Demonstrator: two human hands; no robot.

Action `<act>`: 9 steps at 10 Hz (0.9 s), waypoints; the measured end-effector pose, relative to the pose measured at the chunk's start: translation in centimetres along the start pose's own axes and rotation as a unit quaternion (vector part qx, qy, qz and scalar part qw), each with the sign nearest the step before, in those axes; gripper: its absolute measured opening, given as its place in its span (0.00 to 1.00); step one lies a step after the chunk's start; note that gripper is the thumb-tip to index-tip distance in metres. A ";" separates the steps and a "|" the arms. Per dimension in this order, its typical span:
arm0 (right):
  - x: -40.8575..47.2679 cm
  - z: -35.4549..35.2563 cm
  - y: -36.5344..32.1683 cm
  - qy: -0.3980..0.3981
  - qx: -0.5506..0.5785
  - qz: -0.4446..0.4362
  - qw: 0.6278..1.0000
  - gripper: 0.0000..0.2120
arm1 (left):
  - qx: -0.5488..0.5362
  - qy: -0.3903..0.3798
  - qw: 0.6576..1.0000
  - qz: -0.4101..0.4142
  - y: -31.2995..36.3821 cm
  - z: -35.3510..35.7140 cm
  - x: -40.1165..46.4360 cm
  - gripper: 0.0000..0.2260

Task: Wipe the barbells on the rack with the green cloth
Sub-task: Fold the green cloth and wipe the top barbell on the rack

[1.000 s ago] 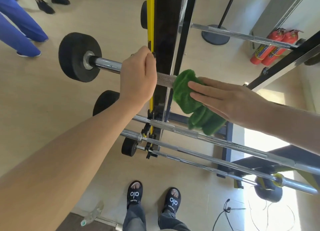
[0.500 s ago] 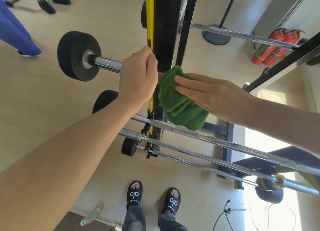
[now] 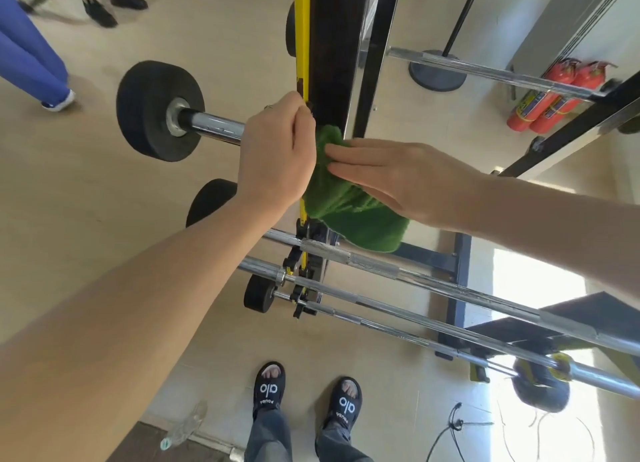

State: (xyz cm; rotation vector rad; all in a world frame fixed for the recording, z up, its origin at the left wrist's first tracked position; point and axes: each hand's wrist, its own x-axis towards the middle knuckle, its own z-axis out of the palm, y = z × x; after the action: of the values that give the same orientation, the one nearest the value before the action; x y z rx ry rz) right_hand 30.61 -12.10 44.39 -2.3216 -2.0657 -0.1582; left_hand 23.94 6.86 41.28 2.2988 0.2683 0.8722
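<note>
My left hand (image 3: 275, 150) grips the top barbell (image 3: 214, 126), a chrome bar with a black end weight (image 3: 149, 110), just left of the black and yellow rack upright (image 3: 332, 63). The green cloth (image 3: 349, 208) is draped over the same bar right beside that hand. My right hand (image 3: 391, 174) lies on the cloth with straight fingers, pressing it onto the bar; its fingertips almost touch my left hand. The bar under the cloth is hidden.
Several more chrome barbells (image 3: 398, 274) lie on lower rack pegs, sloping down to the right. Two red fire extinguishers (image 3: 554, 94) stand at the right wall. Other people's legs (image 3: 31, 53) are at the top left. My sandalled feet (image 3: 304, 392) and a plastic bottle (image 3: 183, 430) are below.
My right hand has slid the green cloth leftward along the top bar until it reaches my left hand. My left hand has kept its grip in place.
</note>
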 end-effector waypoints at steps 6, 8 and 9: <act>-0.9 1.1 -0.1 0.052 0.036 0.021 0.998 0.21 | 0.021 0.013 1.000 -0.003 0.1 0.2 -0.1 0.12; -10.3 0.5 1.3 0.016 -0.059 0.012 0.998 0.25 | 0.031 0.005 0.999 -0.011 0.2 0.0 -0.1 0.13; -11.1 -0.2 1.5 0.019 -0.075 -0.001 0.997 0.23 | 0.033 0.013 0.999 -0.012 0.4 0.0 -0.1 0.14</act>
State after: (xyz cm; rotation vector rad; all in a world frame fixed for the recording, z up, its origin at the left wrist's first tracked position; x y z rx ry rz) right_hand 30.86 -23.32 43.63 -2.3786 -2.1065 -0.3650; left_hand 23.82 6.52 41.44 2.3413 0.3402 0.8943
